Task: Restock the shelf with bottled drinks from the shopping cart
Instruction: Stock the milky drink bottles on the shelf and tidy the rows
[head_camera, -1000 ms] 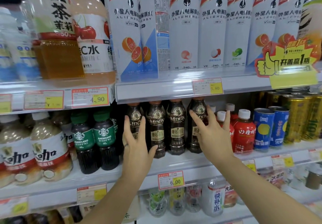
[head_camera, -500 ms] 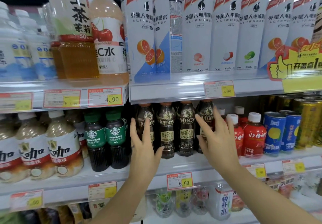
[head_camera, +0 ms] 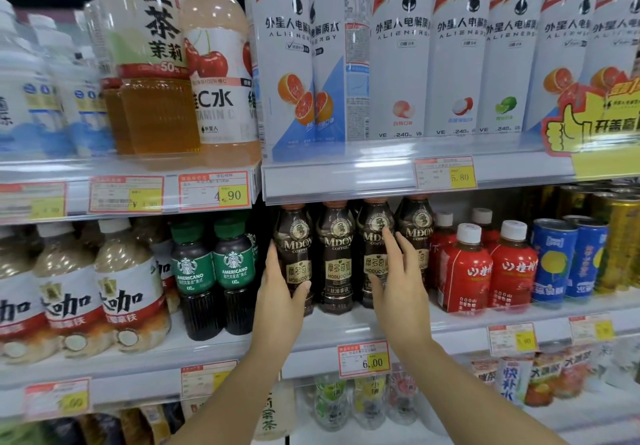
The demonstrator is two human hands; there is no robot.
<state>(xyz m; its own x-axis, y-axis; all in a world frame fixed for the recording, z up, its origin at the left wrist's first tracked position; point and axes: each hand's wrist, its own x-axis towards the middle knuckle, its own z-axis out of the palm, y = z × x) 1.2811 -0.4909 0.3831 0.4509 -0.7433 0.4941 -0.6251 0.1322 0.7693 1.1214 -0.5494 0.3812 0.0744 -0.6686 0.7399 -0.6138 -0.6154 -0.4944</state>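
Four coffee bottles stand on the shelf above the 6.00 price tag. Left hand clasps the leftmost bottle; right hand, fingers straight, touches the third bottle.

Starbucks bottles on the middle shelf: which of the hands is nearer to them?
Left. The left hand holds the coffee bottle just right of the Starbucks bottles; the right hand touches coffee bottles farther right.

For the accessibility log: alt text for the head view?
On the middle shelf, the left hand holds the leftmost MDOY coffee bottle and the right hand lays straight fingers on the third bottle. Green-capped Americano bottles stand left of them, red bottles right.
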